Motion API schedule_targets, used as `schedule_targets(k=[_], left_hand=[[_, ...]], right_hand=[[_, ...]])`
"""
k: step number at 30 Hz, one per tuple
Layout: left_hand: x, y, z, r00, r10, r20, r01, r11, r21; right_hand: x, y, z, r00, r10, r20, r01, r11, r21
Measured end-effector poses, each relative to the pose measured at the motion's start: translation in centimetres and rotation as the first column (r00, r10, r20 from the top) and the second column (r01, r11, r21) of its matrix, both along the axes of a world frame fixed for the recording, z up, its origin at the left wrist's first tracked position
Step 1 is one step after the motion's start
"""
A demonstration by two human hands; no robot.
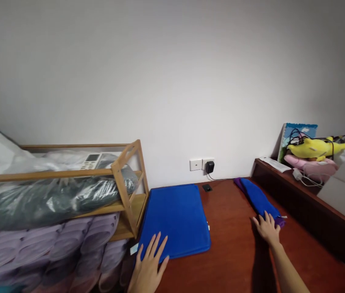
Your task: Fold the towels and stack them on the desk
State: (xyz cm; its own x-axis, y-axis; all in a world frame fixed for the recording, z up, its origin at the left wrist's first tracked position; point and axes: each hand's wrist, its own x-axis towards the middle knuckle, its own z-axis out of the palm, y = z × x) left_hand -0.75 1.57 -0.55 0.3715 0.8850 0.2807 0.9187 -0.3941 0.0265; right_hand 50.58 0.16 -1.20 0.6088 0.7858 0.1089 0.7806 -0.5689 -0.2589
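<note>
My left hand [150, 262], fingers spread, rests over the near left corner of a flat blue cushion pad [175, 219] with white tags at its edges. On the right, my right hand [267, 228] reaches to the near end of a long, narrow folded blue cloth [254, 195]. Purple fabric [279, 221] shows beneath that cloth at its near end and again at its far end. The right fingers are apart and look to touch the cloth lightly. Both items lie on a reddish-brown wooden tabletop [224, 236].
A wooden rack [126, 191] at left holds plastic-wrapped items, a white remote [91, 161] and purple slippers [99, 234]. A black plug [209, 167] sits in the wall socket. On the raised right ledge [300, 189] are a yellow plush toy [309, 148], a pink item, cables and white boxes.
</note>
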Motion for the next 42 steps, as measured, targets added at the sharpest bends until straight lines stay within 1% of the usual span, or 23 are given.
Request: schedule_targets(k=[2,4,5,8,10,11,12,13,14,15,16,18,20,22,25,27,29,31,33,35,37,40,42], left_hand=[[0.0,0.0,0.3,1.0,0.0,-0.01,0.0,1.0,-0.007],[0.0,-0.1,0.4,1.0,-0.003,-0.017,0.003,1.0,-0.016],[0.1,-0.1,0.5,1.0,-0.001,-0.017,0.001,1.0,-0.02],[0.1,0.0,0.5,1.0,0.006,-0.01,-0.006,1.0,-0.023],[0.2,0.0,0.4,1.0,0.01,-0.005,-0.01,1.0,-0.018],[0.3,0.0,0.3,1.0,0.011,-0.004,-0.011,1.0,-0.017],[0.3,0.0,0.3,1.0,0.012,-0.004,-0.012,1.0,-0.016],[0.3,0.0,0.2,1.0,0.011,-0.004,-0.011,1.0,-0.018],[0.4,0.0,0.2,1.0,0.009,-0.006,-0.009,1.0,-0.023],[0.4,0.0,0.2,1.0,0.008,-0.008,-0.008,1.0,-0.03],[0.4,0.0,0.3,1.0,0.009,-0.01,-0.009,0.999,-0.037],[0.3,0.0,0.5,1.0,0.014,-0.015,-0.015,0.999,-0.049],[0.4,-0.1,0.9,0.999,0.019,-0.026,-0.021,0.998,-0.06],[0.6,-0.5,1.2,0.999,0.022,-0.041,-0.025,0.997,-0.069],[1.3,-1.8,1.5,0.999,-0.01,-0.043,0.008,0.999,-0.038],[1.8,-2.7,1.4,0.998,-0.056,-0.025,0.055,0.998,-0.026],[2.2,-3.4,1.3,0.997,-0.079,-0.003,0.079,0.996,-0.047],[2.4,-3.7,1.4,0.997,-0.071,0.015,0.072,0.993,-0.089],[2.3,-3.9,1.9,0.997,-0.071,0.032,0.075,0.988,-0.137],[2.3,-4.5,2.5,0.995,-0.087,0.058,0.097,0.978,-0.185],[2.4,-5.7,3.0,0.985,-0.138,0.101,0.157,0.965,-0.211],[3.5,-8.9,2.7,0.953,-0.249,0.175,0.284,0.933,-0.223],[5.0,-11.5,2.2,0.917,-0.341,0.206,0.386,0.89,-0.244]], right_hand=[[0.5,0.2,0.3,1.0,0.001,0.028,-0.002,0.999,0.034],[1.5,0.6,1.8,0.999,-0.008,0.05,0.004,0.997,0.077],[2.1,0.7,2.9,0.998,-0.017,0.061,0.011,0.995,0.104],[3.5,0.8,7.1,0.992,-0.056,0.111,0.032,0.979,0.203],[2.8,-0.2,9.4,0.985,-0.051,0.164,0.006,0.965,0.264],[1.7,-1.2,10.0,0.981,-0.034,0.192,-0.022,0.958,0.284],[0.1,-2.6,10.1,0.974,0.007,0.226,-0.074,0.954,0.291],[-2.0,-4.2,9.7,0.966,0.052,0.252,-0.125,0.95,0.286],[-4.3,-6.1,8.9,0.952,0.123,0.28,-0.2,0.943,0.266],[-6.8,-8.0,7.8,0.917,0.242,0.317,-0.318,0.923,0.214],[-9.4,-9.9,6.6,0.886,0.333,0.322,-0.399,0.903,0.162],[-13.7,-12.9,4.4,0.862,0.419,0.285,-0.461,0.883,0.093],[-16.2,-14.6,3.3,0.872,0.427,0.237,-0.457,0.885,0.086],[-16.9,-14.8,3.3,0.907,0.368,0.203,-0.394,0.913,0.106],[-15.8,-13.9,3.2,0.965,0.161,0.206,-0.189,0.975,0.121],[-15.1,-13.5,2.1,0.984,0.027,0.174,-0.043,0.996,0.085],[-14.9,-13.6,0.4,0.992,-0.03,0.121,0.024,0.999,0.048],[-15.0,-14.0,-0.9,0.994,-0.017,0.11,0.011,0.998,0.061],[-15.2,-14.6,-1.3,0.992,0.027,0.124,-0.039,0.995,0.092],[-15.6,-15.1,-0.8,0.991,0.092,0.099,-0.102,0.989,0.108],[-16.4,-15.4,0.1,0.986,0.163,0.047,-0.167,0.978,0.122],[-18.5,-15.9,1.3,0.962,0.268,-0.06,-0.259,0.957,0.129],[-19.9,-16.4,1.9,0.927,0.334,-0.169,-0.314,0.94,0.132]])
